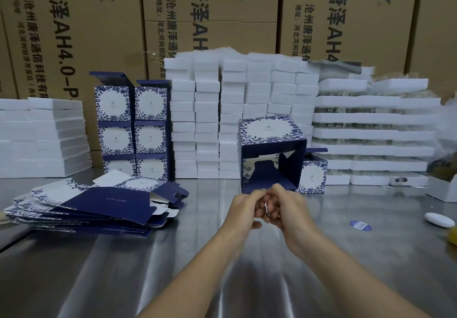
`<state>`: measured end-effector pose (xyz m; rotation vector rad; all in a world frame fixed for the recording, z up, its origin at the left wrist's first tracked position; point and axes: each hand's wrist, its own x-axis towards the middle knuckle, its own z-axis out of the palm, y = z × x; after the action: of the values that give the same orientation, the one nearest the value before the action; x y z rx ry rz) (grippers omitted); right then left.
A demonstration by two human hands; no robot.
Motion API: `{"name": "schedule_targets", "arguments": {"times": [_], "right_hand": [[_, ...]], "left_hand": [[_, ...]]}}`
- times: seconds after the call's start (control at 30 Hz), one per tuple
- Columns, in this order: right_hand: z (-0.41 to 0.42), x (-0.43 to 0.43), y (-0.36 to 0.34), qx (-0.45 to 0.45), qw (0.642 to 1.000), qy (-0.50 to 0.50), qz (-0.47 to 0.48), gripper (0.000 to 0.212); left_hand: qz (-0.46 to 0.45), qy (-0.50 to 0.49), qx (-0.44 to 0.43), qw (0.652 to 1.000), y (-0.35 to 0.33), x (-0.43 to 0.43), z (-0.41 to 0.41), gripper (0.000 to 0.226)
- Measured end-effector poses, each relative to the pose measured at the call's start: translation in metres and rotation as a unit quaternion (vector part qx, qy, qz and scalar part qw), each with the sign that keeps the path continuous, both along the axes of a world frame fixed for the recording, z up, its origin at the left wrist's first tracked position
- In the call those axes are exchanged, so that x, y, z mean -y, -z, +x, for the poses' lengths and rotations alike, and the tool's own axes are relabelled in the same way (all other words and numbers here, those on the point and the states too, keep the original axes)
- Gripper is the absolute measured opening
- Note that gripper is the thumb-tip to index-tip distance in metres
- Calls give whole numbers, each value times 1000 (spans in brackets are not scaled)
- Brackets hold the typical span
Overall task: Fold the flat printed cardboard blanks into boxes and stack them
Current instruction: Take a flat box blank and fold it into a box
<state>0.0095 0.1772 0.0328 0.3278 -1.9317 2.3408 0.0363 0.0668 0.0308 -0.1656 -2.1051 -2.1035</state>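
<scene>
A half-folded blue and white printed box (269, 132) lies on its side on the steel table (173, 256), its open end facing me. Just in front of it my left hand (244, 206) and my right hand (284, 209) meet, fingers curled, pinching a small white scrap (266, 209) between them. A pile of flat printed blanks (94, 204) lies at the left. Folded boxes (132, 124) stand stacked in two columns behind the pile. One more folded box (312, 174) stands right of the half-folded one.
Stacks of white foam blocks (232, 110) and white trays (371, 129) line the back. More white slabs (44, 137) stand far left. Big brown cartons (74, 33) form the wall behind. A white oval object (439, 219) and a blue sticker (360, 225) lie at the right.
</scene>
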Motion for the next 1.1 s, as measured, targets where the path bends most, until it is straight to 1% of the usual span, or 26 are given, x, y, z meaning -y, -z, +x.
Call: {"name": "schedule_targets", "arguments": {"times": [0.1,0.23,0.3,0.4,0.47,0.53,0.7,0.8,0.87,1.0,1.1], "right_hand": [[1,-2,-2,-8,999,-11,31,32],[3,0,2,7,998,-36,51,34],[4,2,3,21,998,-56,37,34],[4,2,3,33,996,-77,14,32],[3,1,2,40,996,-81,-1,31],[2,1,3,44,996,-78,-17,31],[2,3,5,32,998,-34,-44,35],[1,4,5,15,999,0,-42,38],[0,3,5,11,999,11,-40,40],[-2,1,5,13,999,-2,-33,38],[-4,1,7,22,999,-16,-29,34]], "left_hand": [[15,-19,-4,1000,-1,0,0,34],[62,-47,10,997,0,1,-2,37],[74,-57,10,996,0,2,-3,31],[68,-65,2,996,1,4,-5,22],[58,-57,-2,997,1,6,-6,24],[48,-45,1,998,1,7,-7,30],[45,-16,15,999,3,5,-8,29],[45,-4,27,999,5,6,-8,25],[51,1,38,998,6,6,-8,28],[97,-7,47,994,6,6,-8,37],[92,-31,40,994,5,6,-8,33]]}}
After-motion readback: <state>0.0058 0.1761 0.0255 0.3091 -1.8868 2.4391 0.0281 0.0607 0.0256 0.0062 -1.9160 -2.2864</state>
